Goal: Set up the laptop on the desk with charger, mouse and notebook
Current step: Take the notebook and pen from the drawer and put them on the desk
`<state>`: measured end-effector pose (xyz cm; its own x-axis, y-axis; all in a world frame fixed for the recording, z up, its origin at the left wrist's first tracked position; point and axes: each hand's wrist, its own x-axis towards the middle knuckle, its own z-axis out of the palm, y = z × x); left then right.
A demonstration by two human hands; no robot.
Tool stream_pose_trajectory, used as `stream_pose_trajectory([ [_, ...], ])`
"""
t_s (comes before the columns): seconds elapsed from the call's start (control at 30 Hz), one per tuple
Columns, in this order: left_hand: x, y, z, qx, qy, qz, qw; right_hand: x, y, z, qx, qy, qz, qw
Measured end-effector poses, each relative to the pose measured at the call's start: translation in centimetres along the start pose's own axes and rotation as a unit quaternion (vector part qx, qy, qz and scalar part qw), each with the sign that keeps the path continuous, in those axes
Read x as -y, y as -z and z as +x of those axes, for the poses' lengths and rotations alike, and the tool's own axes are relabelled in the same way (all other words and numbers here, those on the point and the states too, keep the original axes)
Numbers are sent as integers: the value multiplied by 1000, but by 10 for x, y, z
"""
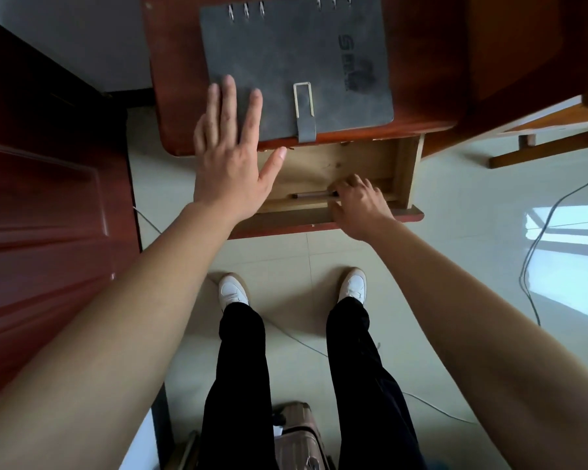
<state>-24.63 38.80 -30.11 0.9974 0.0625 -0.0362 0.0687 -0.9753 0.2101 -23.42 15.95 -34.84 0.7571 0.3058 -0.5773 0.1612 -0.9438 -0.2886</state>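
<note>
Notebook [296, 62] on desk [421, 62]; L hand [231, 157] flat on it, fingers straight. R hand [357, 205] pinches pen [311, 195] in drawer [404, 171]. Next I lift pen out, then shut drawer.

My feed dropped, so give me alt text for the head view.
The left hand rests flat on a closed grey notebook on the desk, while the right hand pinches the end of a pen in the open drawer below.

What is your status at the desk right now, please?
Left hand flat, fingers on closed notebook on desk. Right hand in open drawer, gripping pen. Laptop, charger, mouse not in view.
</note>
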Motion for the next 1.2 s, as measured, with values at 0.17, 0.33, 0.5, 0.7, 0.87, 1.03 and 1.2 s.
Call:
stream_pose_trajectory([
  [0.17, 3, -6, 1, -6, -6, 48, 999, -4, -11, 27, 57, -36, -43, 997],
  [0.33, 3, -8, 2, -10, -8, 71, 997, -8, -12, 37, 84, -29, -75, 993],
  [0.5, 3, -10, 4, -17, -7, 74, 997, -9, -12, 25, 23, 15, -12, 1000],
  [0.7, -1, -6, 1, -15, 8, 52, 999, 6, -36, -25, -203, -42, 175, 963],
  [0.87, -9, -12, -19, -74, 35, -23, 996, -5, -62, -65, -212, -228, 350, 884],
  [1.03, -25, -40, -80, -73, 358, -186, 912, -13, -73, -65, -157, -376, 472, 782],
  [1.2, -34, -64, -94, 21, 644, -382, 662, -17, -54, -44, -113, -373, 707, 590],
])
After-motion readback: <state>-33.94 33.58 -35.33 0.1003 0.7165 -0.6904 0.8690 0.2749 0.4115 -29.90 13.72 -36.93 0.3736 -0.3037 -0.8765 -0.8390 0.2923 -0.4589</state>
